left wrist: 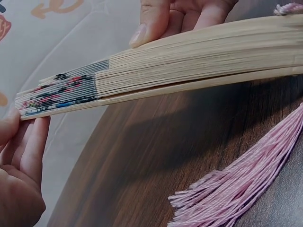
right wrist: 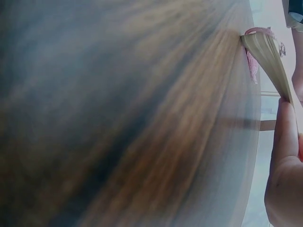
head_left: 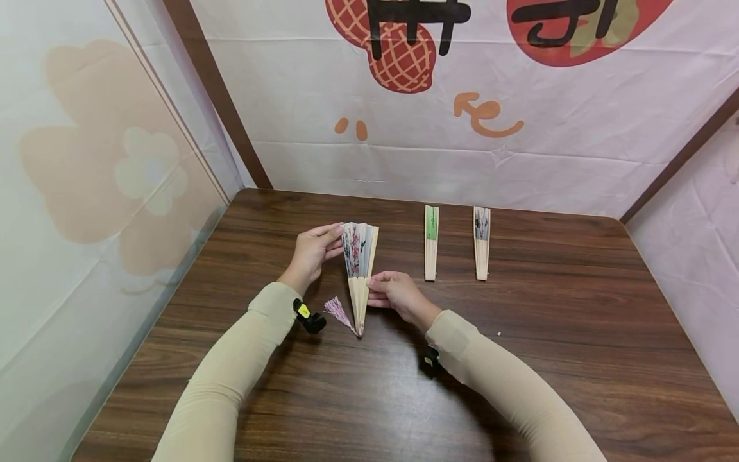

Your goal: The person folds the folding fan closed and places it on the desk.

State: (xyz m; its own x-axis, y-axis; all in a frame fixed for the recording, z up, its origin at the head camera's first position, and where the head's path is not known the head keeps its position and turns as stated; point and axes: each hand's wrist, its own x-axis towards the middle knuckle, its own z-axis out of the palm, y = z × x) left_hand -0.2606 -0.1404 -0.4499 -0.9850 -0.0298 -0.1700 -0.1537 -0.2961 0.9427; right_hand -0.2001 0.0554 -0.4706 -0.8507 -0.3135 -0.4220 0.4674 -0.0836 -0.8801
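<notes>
Near the centre of the head view, a little left of the middle, a folding fan [head_left: 360, 266] is standing partly spread above the dark wooden worktop [head_left: 577, 333], its paper end toward the top of the frame and its pivot end pointing down toward the lower edge. The left hand [head_left: 312, 251] is pinching the fan's upper left edge, with the fingers curled against the painted paper. In the left wrist view those fingertips [left wrist: 28, 142] are sitting at the lower left, pressing on the paper tips where red and black painting is showing. The right hand [head_left: 394, 293] is gripping the bamboo ribs on the fan's right side, lower down, just right of the frame's centre; its thumb [left wrist: 150, 21] is lying on the stacked ribs at the top of the left wrist view. In the right wrist view the hand [right wrist: 284, 170] is filling the right edge, with the ribs running up beside it, and most of that picture is blurred wood grain.

A pink tassel [head_left: 337, 310] is hanging from the pivot end and lying on the worktop just left of it.

To the right of the held fan, well apart from it, two closed fans are lying side by side: a green-topped fan [head_left: 431, 242] and, further right, a grey-topped fan [head_left: 482, 242]. A printed white cloth [head_left: 519, 128] is covering the wall across the top of the frame.
</notes>
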